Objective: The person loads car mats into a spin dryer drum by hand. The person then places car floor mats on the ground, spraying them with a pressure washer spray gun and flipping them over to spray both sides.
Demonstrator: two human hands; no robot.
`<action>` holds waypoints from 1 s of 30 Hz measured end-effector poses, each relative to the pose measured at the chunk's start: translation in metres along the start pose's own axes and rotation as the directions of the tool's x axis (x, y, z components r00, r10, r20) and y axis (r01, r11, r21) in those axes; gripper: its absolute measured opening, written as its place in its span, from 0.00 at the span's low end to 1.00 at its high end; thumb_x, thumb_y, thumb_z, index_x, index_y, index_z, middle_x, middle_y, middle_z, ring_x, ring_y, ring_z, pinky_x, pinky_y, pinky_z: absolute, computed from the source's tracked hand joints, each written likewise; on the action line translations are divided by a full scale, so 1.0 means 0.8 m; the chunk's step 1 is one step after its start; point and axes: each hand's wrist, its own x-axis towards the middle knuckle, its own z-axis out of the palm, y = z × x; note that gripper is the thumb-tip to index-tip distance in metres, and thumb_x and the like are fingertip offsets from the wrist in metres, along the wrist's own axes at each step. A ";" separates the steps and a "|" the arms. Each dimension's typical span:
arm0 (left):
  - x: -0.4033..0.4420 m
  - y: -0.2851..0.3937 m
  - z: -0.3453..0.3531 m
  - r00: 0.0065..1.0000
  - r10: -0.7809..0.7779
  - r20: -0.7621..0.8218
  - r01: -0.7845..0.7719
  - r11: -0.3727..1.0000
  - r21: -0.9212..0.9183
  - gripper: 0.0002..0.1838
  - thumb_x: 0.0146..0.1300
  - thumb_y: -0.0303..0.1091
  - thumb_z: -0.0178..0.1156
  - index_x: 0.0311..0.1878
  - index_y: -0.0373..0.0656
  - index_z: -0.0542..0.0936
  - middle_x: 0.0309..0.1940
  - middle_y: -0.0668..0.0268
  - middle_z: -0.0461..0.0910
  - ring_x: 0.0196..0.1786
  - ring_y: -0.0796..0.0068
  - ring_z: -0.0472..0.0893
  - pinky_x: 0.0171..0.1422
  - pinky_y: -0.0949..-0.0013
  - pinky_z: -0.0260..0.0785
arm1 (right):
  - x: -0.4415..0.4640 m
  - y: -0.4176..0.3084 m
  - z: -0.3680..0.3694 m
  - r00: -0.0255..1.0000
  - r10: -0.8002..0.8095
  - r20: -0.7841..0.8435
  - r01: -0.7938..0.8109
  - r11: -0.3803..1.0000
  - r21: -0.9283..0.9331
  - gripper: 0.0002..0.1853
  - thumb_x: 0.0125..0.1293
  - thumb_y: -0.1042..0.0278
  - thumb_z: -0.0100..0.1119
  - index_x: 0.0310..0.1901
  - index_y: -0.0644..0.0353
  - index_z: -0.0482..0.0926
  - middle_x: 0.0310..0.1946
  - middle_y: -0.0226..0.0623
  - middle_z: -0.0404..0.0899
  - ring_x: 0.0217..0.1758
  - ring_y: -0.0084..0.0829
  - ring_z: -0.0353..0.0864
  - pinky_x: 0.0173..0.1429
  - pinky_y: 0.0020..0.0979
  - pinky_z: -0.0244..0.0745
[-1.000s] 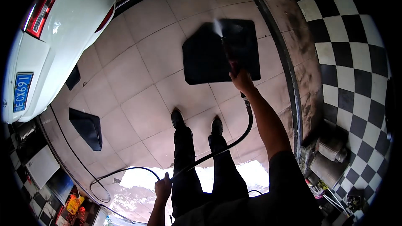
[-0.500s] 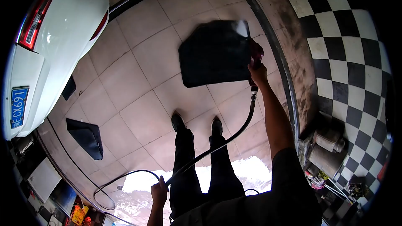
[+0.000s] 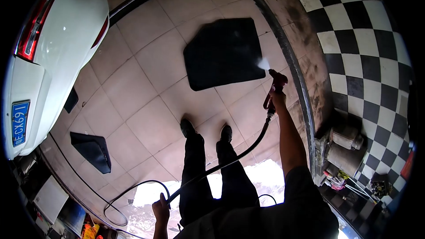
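Single view from head height, forward and down, floor (image 3: 152, 62) below.

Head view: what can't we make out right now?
All in the head view:
- Spray gun: part of its grip, covered by the right hand.
- Hose: the stretch inside the left hand, hidden by the fingers.
- Large black mat: underside, facing the floor; surface detail lost in darkness.
- White car: front, cut off by the dark lens edge.
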 end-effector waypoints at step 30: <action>-0.118 -0.059 0.136 0.994 0.094 -0.052 -0.083 0.978 0.190 0.33 0.67 0.47 0.41 0.09 0.37 0.73 0.05 0.61 0.69 0.10 0.67 0.72 0.20 0.65 0.63 | -0.044 0.092 -0.051 0.930 -0.296 0.219 0.284 0.955 0.087 0.08 0.47 0.74 0.56 0.31 0.59 0.72 0.10 0.28 0.67 0.09 0.23 0.67 0.12 0.25 0.62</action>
